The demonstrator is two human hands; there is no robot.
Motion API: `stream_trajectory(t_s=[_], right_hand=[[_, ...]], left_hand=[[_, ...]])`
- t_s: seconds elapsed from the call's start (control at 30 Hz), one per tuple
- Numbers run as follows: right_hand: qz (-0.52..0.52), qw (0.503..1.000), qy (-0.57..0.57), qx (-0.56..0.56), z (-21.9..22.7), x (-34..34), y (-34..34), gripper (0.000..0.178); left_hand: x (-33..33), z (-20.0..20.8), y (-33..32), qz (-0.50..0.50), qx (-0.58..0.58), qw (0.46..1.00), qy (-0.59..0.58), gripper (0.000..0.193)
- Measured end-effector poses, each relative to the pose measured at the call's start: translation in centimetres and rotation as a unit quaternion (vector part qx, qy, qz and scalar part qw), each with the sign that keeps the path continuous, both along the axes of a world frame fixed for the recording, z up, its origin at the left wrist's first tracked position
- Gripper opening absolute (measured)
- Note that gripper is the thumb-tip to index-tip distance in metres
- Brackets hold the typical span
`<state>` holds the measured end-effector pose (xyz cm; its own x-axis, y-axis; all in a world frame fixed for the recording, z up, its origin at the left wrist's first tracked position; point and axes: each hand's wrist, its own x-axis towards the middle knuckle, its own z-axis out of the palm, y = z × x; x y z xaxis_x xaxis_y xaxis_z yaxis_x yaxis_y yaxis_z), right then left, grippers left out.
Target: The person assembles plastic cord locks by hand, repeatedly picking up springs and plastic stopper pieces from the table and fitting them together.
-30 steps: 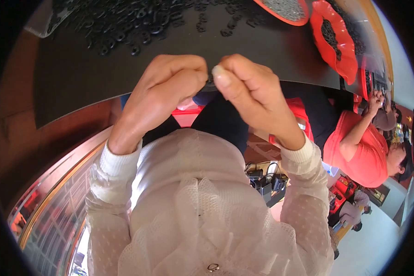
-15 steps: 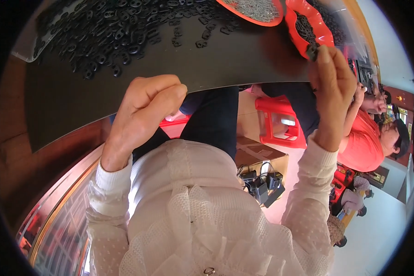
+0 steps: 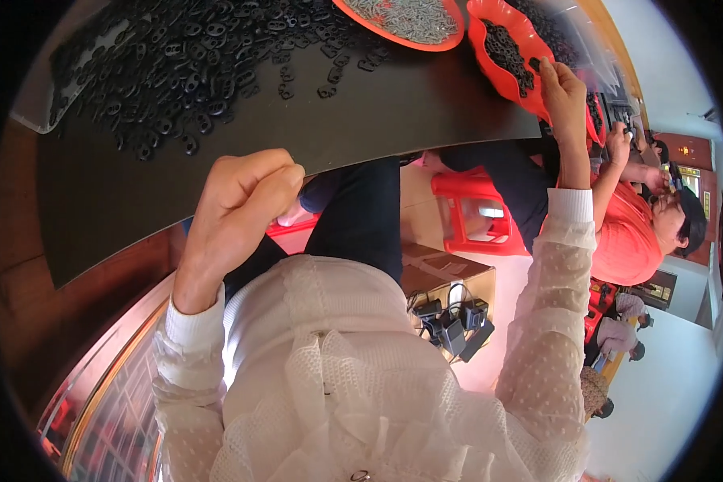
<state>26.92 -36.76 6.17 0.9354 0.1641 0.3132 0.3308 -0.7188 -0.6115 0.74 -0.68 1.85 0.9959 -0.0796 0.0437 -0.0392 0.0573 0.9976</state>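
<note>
My left hand [image 3: 245, 213] is closed in a fist at the near edge of the dark mat, thumb on top; whatever it may hold is hidden. Over the right rim of a scalloped red bowl [image 3: 484, 60], my right hand [image 3: 564, 92] pinches its fingers together. A small black part [image 3: 534, 63] shows at those fingertips. Many dark small parts [image 3: 508, 58] lie inside this bowl. Loose black plastic pieces with two holes [image 3: 205, 72] are heaped on the far left of the mat [image 3: 361, 116].
A round red dish [image 3: 450, 40] of silvery pins or screws [image 3: 402, 18] stands left of the scalloped bowl. A clear plastic tray [image 3: 44, 112] lies at the far left. Below are a red stool [image 3: 450, 189] and a cardboard box [image 3: 426, 265] with black adapters. A person in red [image 3: 627, 241] sits at right.
My right hand has moved farther away and over the scalloped bowl's rim, carrying the black part. The left hand stays closed at the mat's edge. The whole view has shifted slightly.
</note>
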Motion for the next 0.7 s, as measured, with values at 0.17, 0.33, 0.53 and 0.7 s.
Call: stream_trajectory(t_s=[0.17, 0.33, 0.53, 0.7], right_hand=[[-0.011, 0.999, -0.022, -0.047, 0.1, 0.2, -0.3, 0.034], [0.028, 0.998, -0.061, -0.007, 1.9, -2.7, 2.1, 0.025], [0.194, 0.980, -0.035, 0.005, 1.9, -10.0, 10.4, 0.019], [0.338, 0.928, -0.051, -0.146, -0.9, -10.6, 15.0, 0.026]], left_hand=[[0.0, -0.1, 0.1, 0.001, 0.013, 1.000, -0.016, 0.026], [0.3, -0.5, 0.0, 0.006, 0.019, 0.999, -0.027, 0.027], [0.4, -0.7, -0.1, 0.008, 0.046, 0.997, -0.053, 0.029], [0.1, -0.9, -0.2, 0.026, 0.043, 0.997, -0.064, 0.031]])
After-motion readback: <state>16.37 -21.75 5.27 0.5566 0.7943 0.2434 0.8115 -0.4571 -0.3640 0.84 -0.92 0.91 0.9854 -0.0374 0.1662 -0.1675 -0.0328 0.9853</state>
